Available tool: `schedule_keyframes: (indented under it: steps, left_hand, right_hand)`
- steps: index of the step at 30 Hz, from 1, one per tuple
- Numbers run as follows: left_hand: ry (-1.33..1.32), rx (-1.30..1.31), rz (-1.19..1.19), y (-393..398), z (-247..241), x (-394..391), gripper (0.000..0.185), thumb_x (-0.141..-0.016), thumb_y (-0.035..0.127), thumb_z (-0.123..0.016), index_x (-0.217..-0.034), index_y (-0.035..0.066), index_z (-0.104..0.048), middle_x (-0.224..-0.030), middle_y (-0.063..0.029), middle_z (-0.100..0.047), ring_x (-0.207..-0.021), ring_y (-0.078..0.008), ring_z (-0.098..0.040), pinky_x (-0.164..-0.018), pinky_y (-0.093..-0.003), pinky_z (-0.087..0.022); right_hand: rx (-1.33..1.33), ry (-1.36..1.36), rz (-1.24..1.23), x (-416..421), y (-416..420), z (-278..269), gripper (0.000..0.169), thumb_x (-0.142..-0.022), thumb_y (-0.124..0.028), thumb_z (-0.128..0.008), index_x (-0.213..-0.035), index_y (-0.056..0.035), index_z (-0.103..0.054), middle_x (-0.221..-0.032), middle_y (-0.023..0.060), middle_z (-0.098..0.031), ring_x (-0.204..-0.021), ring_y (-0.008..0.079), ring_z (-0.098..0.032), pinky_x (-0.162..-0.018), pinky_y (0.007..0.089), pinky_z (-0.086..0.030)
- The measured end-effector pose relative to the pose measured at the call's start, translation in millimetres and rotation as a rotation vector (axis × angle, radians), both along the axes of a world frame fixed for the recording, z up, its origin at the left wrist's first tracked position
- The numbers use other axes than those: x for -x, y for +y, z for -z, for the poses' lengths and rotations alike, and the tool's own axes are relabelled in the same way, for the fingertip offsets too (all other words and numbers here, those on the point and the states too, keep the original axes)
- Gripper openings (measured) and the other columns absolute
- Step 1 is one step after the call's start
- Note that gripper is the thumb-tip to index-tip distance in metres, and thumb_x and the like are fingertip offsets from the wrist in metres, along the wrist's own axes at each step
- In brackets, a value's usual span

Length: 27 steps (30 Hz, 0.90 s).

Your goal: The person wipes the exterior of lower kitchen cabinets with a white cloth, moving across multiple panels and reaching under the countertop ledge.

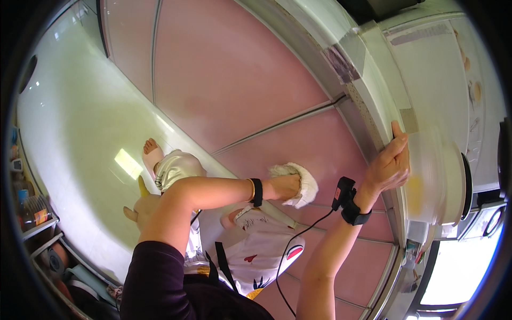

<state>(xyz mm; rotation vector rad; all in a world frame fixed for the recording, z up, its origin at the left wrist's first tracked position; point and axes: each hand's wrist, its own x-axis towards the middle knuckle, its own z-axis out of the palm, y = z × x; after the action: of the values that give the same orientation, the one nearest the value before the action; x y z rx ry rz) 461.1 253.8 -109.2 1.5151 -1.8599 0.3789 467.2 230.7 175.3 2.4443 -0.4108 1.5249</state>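
Observation:
My left hand (285,187) presses a crumpled white cloth (307,185) against a pink cabinet door (340,144) below the counter. My right hand (390,162) rests on the edge of the white countertop (372,92), its fingers over the top and its thumb side toward the upper part of the view. Close by that hand stands a translucent plastic container (424,176) with something yellow inside. A black band with a small black device and a cable is around my right wrist.
Another large pink door (236,60) lies above, with metal trim between panels. A glossy pale floor (80,120) spreads at left. Shelves with bottles (30,212) stand at lower left. A window (460,272) is bright at lower right. A plush toy with a yellow horn is near my arm.

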Motion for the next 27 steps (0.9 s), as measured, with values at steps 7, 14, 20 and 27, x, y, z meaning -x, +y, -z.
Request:
schedule_keyframes:
  steps: [7,14,20,27]
  left_hand:
    - [-0.370,-0.248,-0.186,32.2,93.4,-15.8,0.011,-0.072,0.018,-0.059,-0.066,0.012,-0.065,-0.070,-0.0022,-0.065,-0.070,-0.0188,-0.062,-0.065,-0.0338,-0.047]
    - [-0.368,-0.400,-0.505,132.4,125.8,-89.6,0.016,-0.076,0.022,-0.058,-0.073,0.016,-0.072,-0.077,-0.0022,-0.069,-0.075,-0.0205,-0.064,-0.073,-0.0443,-0.048]
    - [-0.130,-0.759,-0.671,205.4,119.5,-138.3,0.015,-0.077,0.019,-0.058,-0.078,0.013,-0.072,-0.080,-0.0065,-0.070,-0.079,-0.0229,-0.066,-0.083,-0.0448,-0.044]
    - [0.155,-0.038,-0.690,210.6,59.3,-140.0,0.032,-0.078,0.013,-0.057,-0.107,0.006,-0.068,-0.112,-0.0140,-0.066,-0.103,-0.0309,-0.063,-0.094,-0.0423,-0.047]
  right_hand:
    - [0.030,0.011,-0.016,-0.8,-1.9,1.3,0.038,-0.101,-0.022,-0.041,-0.095,-0.0087,-0.076,-0.091,0.0027,-0.075,-0.069,0.0217,-0.067,-0.058,0.0322,-0.049]
    - [-0.018,0.001,-0.023,2.4,1.3,0.2,0.036,-0.101,-0.022,-0.043,-0.095,-0.0098,-0.076,-0.088,0.0025,-0.074,-0.067,0.0208,-0.066,-0.057,0.0320,-0.048]
    - [-0.034,0.003,0.007,2.4,3.3,-0.8,0.035,-0.100,-0.022,-0.044,-0.095,-0.0108,-0.076,-0.088,0.0031,-0.074,-0.067,0.0213,-0.066,-0.057,0.0331,-0.048]
    - [-0.001,-0.018,-0.016,1.5,0.7,-0.5,0.036,-0.100,-0.023,-0.044,-0.094,-0.0101,-0.077,-0.089,0.0038,-0.074,-0.070,0.0219,-0.067,-0.059,0.0331,-0.049]
